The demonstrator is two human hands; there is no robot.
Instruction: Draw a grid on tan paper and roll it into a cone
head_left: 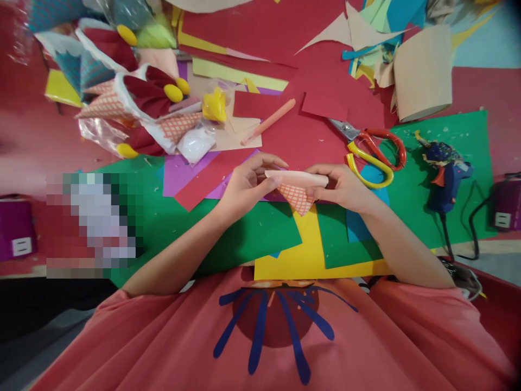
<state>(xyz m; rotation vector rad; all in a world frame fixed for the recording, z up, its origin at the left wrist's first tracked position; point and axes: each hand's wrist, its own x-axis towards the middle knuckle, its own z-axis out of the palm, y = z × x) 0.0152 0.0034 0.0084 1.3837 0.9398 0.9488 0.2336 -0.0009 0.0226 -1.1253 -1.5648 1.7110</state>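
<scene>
Between my two hands is a small piece with a pale pink rolled strip (296, 178) along its top and an orange-and-white checked cone (300, 199) pointing down toward me. My left hand (251, 182) grips its left end, thumb in front and fingers behind. At the right end, my right hand (340, 184) pinches the strip and the side of the cone. Scissors (368, 149) with red and yellow handles lie just beyond my right hand, blades partly over red paper. A peach paper roll (268, 120) rests on the paper beyond my left hand.
A blue hot glue gun (448, 176) with a cord lies at right on green paper (472, 130). Beyond it stands a beige paper cylinder (423, 73). Several finished paper cones (142, 92) with red centres pile up at far left. Paper scraps and coloured sheets (240, 32) spread across the back.
</scene>
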